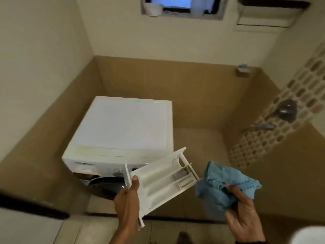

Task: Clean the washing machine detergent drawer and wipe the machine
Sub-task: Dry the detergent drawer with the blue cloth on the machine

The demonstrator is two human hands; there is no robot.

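A white front-loading washing machine stands against the tan tiled wall, its dark round door at the lower front. My left hand holds the white detergent drawer out of the machine, in the air in front of it, thumb on its near edge, compartments facing up. To the right of the drawer, my right hand grips a bunched blue cloth. The cloth sits just beside the drawer's far end and I cannot tell if it touches.
A tap and mixer stick out of the patterned wall at the right. A small soap holder hangs on the back wall. A window sits high up. A dark-edged ledge runs at the lower left.
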